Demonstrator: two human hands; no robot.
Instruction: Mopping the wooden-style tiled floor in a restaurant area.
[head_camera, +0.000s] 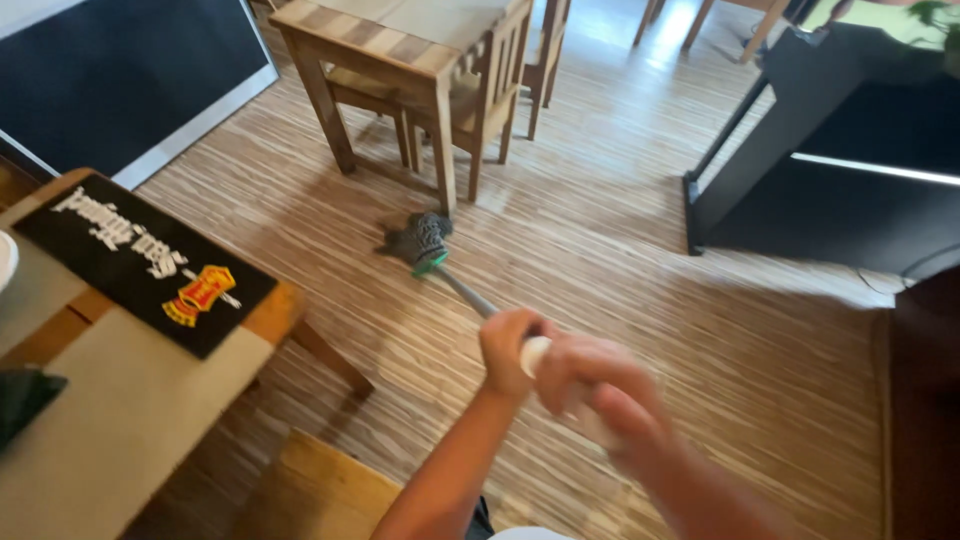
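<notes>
A mop with a grey stringy head (420, 240) and a green collar rests on the striped wooden floor, close to the leg of a wooden table (405, 45). Its thin grey shaft (466, 291) runs back to a white grip. My left hand (510, 352) is closed around the shaft lower down. My right hand (605, 392), blurred, is wrapped around the white grip just behind it. Both forearms come in from the bottom edge.
Wooden chairs (490, 95) are tucked under the far table. A nearer table (120, 400) at left carries a black mat with a red emblem (150, 262). A black cabinet (850, 150) stands at right. A wooden seat (320, 490) sits below my arms.
</notes>
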